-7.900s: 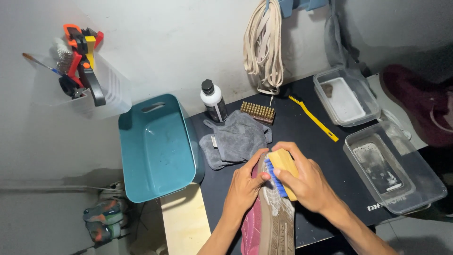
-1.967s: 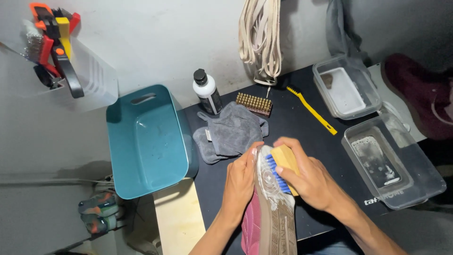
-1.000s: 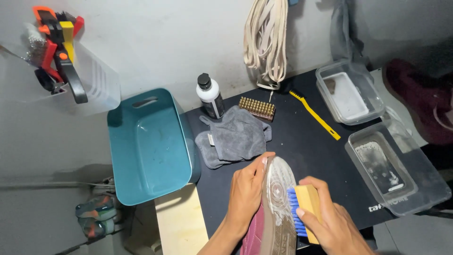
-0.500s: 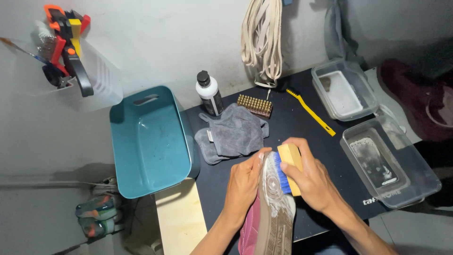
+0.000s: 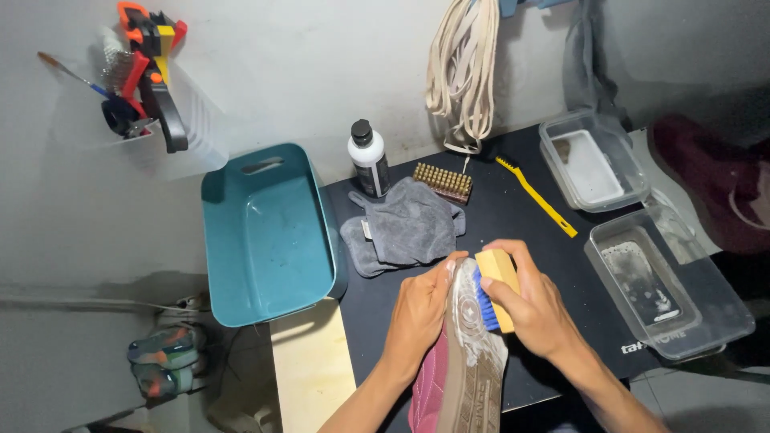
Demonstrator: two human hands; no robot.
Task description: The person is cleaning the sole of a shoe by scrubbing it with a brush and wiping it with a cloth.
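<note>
My left hand (image 5: 417, 314) grips a maroon shoe (image 5: 457, 373) by its side, sole turned up and toe pointing away from me. The pale sole looks wet and soapy near the toe. My right hand (image 5: 536, 303) holds a wooden-backed brush with blue bristles (image 5: 493, 287), its bristles pressed against the sole's right edge near the toe. Both hands work over the near part of a black table mat (image 5: 529, 240).
A grey cloth (image 5: 405, 228), a white bottle with black cap (image 5: 369, 159), a brass-bristle brush (image 5: 442, 182) and a yellow thin brush (image 5: 536, 196) lie behind. A teal tub (image 5: 265, 236) sits left. Two clear plastic containers (image 5: 593, 164) (image 5: 666, 293) stand right. Laces (image 5: 461, 72) hang on the wall.
The brush slid back toward the heel a second ago, then forward again; it now sits near the toe. My left hand has kept its grip on the shoe.
</note>
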